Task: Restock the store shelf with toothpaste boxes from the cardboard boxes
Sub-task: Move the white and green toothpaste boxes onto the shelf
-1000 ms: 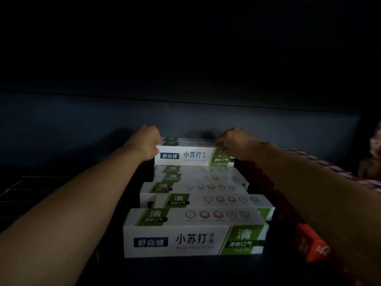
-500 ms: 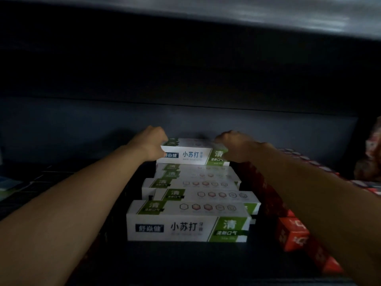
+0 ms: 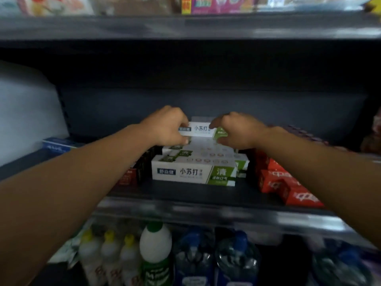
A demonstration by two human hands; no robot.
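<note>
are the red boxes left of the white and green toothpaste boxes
No, the red boxes sit to the right of the white and green toothpaste boxes on the shelf.

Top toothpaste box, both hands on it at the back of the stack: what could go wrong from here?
1. The top toothpaste box is gripped only at its ends by the left hand and right hand; letting go unevenly could leave it skewed.
2. The white-and-green stack below looks staggered, so a push may shift it.
3. The red boxes sit close on the right; a forearm could knock them.
</note>
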